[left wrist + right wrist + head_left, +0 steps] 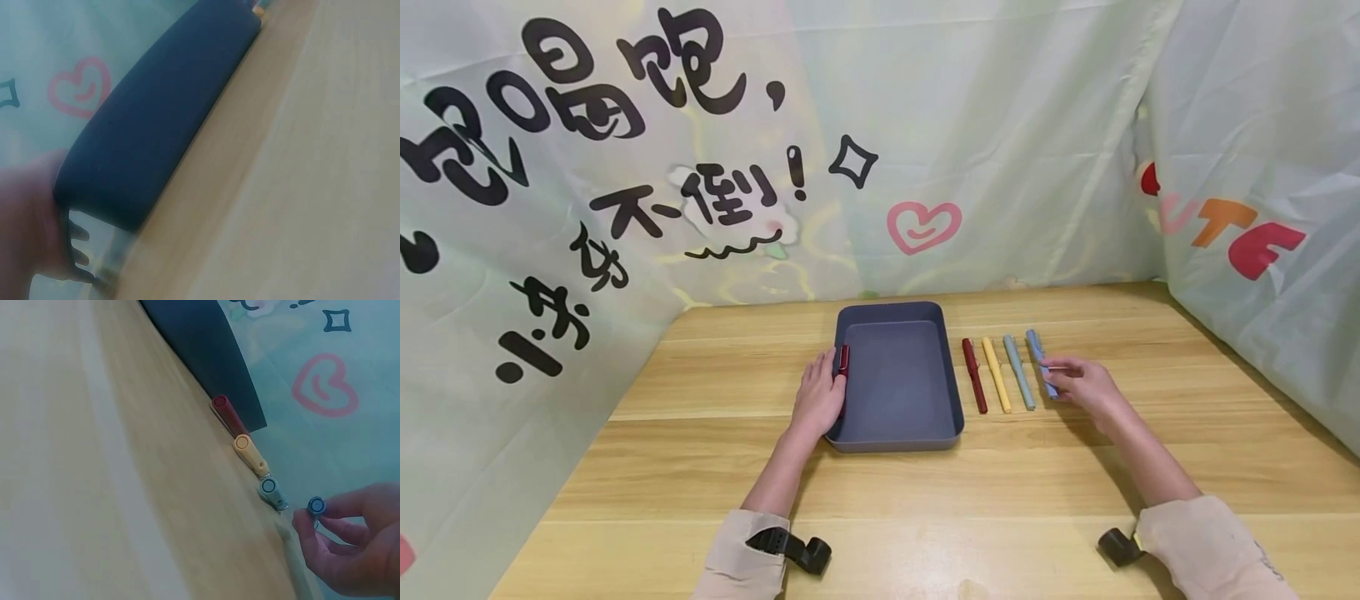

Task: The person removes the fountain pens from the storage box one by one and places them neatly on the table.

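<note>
A dark blue-grey tray (pixel 897 385) sits at the middle of the wooden table; its outer wall (pixel 162 125) fills the blurred left wrist view. My left hand (pixel 820 398) (pixel 31 231) lies at the tray's left rim and holds a red pen (pixel 844 359) against that rim. To the tray's right lie a dark red pen (pixel 975 377) (pixel 224 407), a yellow pen (pixel 997 376) (pixel 247 449) and a pale teal pen (pixel 1019 373) (pixel 270 489), side by side. My right hand (pixel 1077 382) (pixel 315 522) pinches the blue pen (pixel 1038 357) (pixel 316 505) at the row's right end.
Printed fabric walls (pixel 925 150) close in the table on the left, back and right. Bare wooden tabletop (pixel 970 500) stretches in front of the tray and pens. The tray's corner (pixel 206 350) shows beyond the pens in the right wrist view.
</note>
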`<state>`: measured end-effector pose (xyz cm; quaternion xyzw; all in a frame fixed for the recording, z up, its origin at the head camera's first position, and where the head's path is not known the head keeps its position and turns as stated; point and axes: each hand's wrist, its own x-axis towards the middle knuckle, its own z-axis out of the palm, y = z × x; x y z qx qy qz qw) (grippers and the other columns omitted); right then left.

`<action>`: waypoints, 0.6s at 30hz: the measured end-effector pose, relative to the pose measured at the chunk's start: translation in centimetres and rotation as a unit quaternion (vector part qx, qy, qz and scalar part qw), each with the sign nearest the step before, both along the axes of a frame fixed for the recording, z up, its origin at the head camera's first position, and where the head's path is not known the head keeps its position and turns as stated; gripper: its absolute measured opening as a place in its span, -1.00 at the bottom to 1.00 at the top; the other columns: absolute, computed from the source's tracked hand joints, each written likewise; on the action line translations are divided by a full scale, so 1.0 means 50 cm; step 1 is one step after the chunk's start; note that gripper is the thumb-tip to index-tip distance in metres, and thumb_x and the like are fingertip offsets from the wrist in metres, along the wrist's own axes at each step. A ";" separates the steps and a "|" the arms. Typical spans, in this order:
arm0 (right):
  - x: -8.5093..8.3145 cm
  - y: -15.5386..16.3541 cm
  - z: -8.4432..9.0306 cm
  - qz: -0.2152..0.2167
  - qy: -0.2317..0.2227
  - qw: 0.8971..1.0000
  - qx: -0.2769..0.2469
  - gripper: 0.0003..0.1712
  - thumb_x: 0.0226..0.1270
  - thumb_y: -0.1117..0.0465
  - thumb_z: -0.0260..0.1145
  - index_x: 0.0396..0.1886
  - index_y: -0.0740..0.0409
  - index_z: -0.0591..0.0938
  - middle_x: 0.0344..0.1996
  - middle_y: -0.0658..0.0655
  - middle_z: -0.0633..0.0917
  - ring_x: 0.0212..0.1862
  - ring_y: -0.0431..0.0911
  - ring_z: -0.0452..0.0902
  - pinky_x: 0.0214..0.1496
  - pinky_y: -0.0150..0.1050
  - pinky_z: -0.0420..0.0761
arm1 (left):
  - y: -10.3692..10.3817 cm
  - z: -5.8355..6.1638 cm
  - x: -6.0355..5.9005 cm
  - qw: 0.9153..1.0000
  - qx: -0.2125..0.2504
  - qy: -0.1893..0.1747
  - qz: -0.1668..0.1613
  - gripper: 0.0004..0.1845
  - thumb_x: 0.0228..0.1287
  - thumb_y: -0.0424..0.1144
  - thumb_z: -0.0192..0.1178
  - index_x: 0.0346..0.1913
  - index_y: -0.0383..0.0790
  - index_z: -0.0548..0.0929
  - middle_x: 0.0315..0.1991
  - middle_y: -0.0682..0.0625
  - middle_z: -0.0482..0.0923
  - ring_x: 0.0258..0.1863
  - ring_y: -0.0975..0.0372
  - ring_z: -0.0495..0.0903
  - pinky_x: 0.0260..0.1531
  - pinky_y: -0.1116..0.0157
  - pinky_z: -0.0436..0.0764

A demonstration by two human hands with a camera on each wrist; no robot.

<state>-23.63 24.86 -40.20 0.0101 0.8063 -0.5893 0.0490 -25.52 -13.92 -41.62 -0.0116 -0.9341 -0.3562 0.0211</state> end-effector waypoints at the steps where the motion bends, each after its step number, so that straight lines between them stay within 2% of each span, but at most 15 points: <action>1: 0.000 0.001 -0.002 0.000 -0.001 1.000 0.000 -0.52 0.37 0.26 0.10 0.18 0.47 0.36 -0.01 0.37 0.50 -0.24 -0.23 0.51 -0.19 -0.34 0.56 | 0.000 0.000 0.000 1.000 0.000 0.001 0.000 -0.41 0.38 -0.15 -0.24 0.44 -0.15 0.02 0.40 -0.21 -0.06 0.36 -0.10 -0.15 0.25 -0.07 -0.07; 11: 0.002 -0.003 -0.008 -0.009 0.000 1.000 -0.003 -0.47 0.36 0.23 0.12 0.18 0.53 0.33 -0.06 0.29 0.56 -0.27 -0.30 0.52 -0.23 -0.39 0.56 | 0.000 0.001 0.000 1.000 -0.005 0.002 -0.002 -0.41 0.37 -0.16 -0.24 0.44 -0.16 0.02 0.40 -0.22 -0.06 0.35 -0.11 -0.14 0.26 -0.06 -0.08; 18: 0.003 -0.005 -0.015 -0.021 0.003 0.999 0.033 -0.42 0.28 0.16 0.22 0.18 0.46 0.37 -0.10 0.22 0.59 -0.29 -0.32 0.52 -0.25 -0.41 0.54 | -0.001 -0.002 -0.001 1.000 -0.003 0.000 0.000 -0.41 0.37 -0.16 -0.23 0.44 -0.16 0.02 0.40 -0.22 -0.07 0.36 -0.10 -0.15 0.26 -0.06 -0.09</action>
